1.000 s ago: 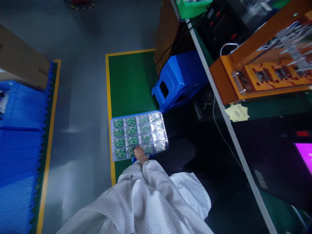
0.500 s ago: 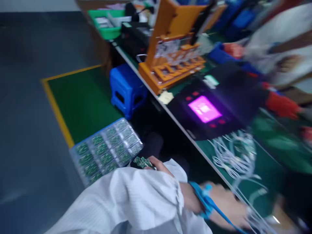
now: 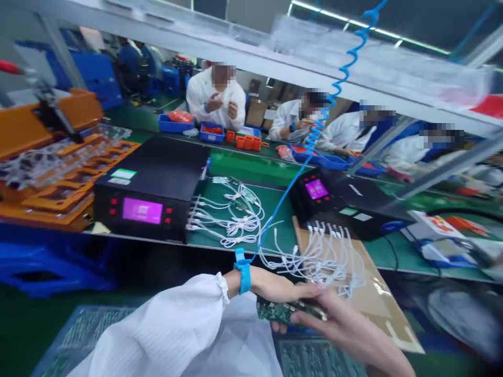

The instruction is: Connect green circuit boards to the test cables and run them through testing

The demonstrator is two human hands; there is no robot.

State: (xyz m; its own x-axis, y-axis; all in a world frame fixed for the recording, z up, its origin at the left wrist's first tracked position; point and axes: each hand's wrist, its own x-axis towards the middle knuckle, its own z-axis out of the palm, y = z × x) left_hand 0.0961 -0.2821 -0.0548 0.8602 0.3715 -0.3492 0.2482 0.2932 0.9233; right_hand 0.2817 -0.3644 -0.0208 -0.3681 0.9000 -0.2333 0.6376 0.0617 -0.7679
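Observation:
Both my hands meet low in front of me over several green circuit boards (image 3: pixel 275 311). My left hand (image 3: pixel 281 287), with a blue strap on its wrist, reaches across the top of the boards, its fingers closed against them and partly hidden. From the lower right comes my right hand (image 3: pixel 334 311), thumb along the near side of the boards, gripping them. Fingertips show below the boards; whose they are I cannot tell. Under the hands lies a clear plastic tray (image 3: pixel 288 343) of green boards, and another such tray (image 3: pixel 66 319) is at the lower left.
On the bench stand a black box with a lit screen (image 3: pixel 157 157), a second black box (image 3: pixel 346 199), bundled white cables (image 3: pixel 241 225) and an orange fixture (image 3: pixel 78 193). A coiled blue cord (image 3: pixel 314 136) runs down to my wrist strap. Several people in white sit opposite.
The view has swung right and up. My left hand, previously blurred near the bench edge on the right, is now at the circuit boards together with my right hand.

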